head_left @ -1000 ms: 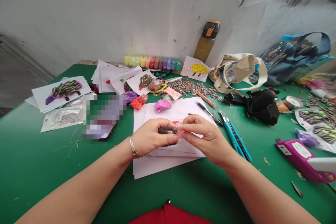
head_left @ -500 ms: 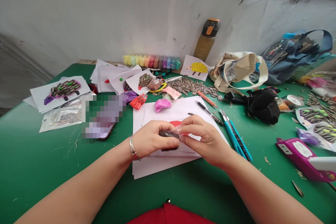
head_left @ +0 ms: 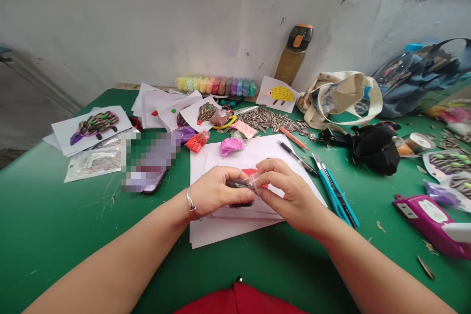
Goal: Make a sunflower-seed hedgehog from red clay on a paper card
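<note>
My left hand point(head_left: 221, 190) is wrapped round a small clear bag with dark contents point(head_left: 239, 184). The fingertips of my right hand point(head_left: 285, 192) pinch the open-looking clear end of that same bag. Both hands hover over white paper sheets point(head_left: 213, 230), where part of a red shape point(head_left: 250, 172) shows behind the fingers. Just beyond the hands lie a pink packet point(head_left: 231, 145), a red packet point(head_left: 197, 141) and a purple packet point(head_left: 185, 133).
Right of the paper are a black pen point(head_left: 298, 157), blue cutters point(head_left: 334, 194) and a magenta tool point(head_left: 430, 221). Sunflower seeds point(head_left: 268, 120), a bottle point(head_left: 292, 59) and a cloth bag point(head_left: 342, 95) stand behind. A phone point(head_left: 156, 181) and hedgehog picture point(head_left: 95, 127) are left.
The whole view has shifted slightly, so things appear a little further right. Both hands keep their hold on the bag, with only slight finger movement.
</note>
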`<state>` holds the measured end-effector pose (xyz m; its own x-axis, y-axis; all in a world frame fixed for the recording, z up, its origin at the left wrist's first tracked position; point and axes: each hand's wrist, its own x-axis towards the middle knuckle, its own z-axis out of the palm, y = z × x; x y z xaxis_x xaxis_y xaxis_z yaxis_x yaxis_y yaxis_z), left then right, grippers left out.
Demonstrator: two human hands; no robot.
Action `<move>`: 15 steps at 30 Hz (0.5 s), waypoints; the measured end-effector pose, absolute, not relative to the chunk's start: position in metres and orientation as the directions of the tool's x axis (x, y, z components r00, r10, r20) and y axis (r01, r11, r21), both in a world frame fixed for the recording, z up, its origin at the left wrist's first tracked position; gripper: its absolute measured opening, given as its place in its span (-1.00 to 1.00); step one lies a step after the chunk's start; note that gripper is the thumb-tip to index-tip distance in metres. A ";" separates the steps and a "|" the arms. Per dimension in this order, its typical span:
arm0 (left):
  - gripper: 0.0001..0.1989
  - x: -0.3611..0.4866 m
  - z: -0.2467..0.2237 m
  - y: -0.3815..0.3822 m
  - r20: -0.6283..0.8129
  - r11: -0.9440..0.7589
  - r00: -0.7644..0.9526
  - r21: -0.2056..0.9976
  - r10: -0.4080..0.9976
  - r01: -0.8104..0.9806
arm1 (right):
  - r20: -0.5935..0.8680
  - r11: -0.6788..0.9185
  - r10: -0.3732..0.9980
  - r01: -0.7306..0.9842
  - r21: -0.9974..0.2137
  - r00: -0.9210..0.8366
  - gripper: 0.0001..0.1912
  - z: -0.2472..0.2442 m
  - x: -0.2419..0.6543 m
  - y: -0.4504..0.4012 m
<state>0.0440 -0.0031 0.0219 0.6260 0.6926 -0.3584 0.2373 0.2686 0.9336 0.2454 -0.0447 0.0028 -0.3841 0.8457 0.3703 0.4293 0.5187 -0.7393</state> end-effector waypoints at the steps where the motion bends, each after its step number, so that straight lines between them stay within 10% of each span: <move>1: -0.83 0.043 0.021 -0.002 -0.353 0.278 0.626 0.935 0.695 0.219 | 0.351 0.483 0.866 0.418 -0.770 -0.355 -0.88 0.003 0.245 -0.045; 7: -0.75 0.034 0.018 0.007 -0.265 0.257 0.564 0.962 0.782 0.096 | 0.122 0.128 0.990 0.091 -0.988 -0.070 -0.94 -0.003 0.246 -0.040; 15: -0.59 0.016 0.012 0.032 -0.225 0.238 0.222 0.971 0.949 -0.033 | -0.196 -0.207 0.978 -0.301 -0.931 -0.064 -0.81 -0.005 0.247 -0.033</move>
<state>0.0162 0.0316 0.0117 0.2217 0.9487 -0.2255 -0.0328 0.2383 0.9706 0.2471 -0.0326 -0.0050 -0.0636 0.9784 -0.1965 -0.3008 -0.2065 -0.9311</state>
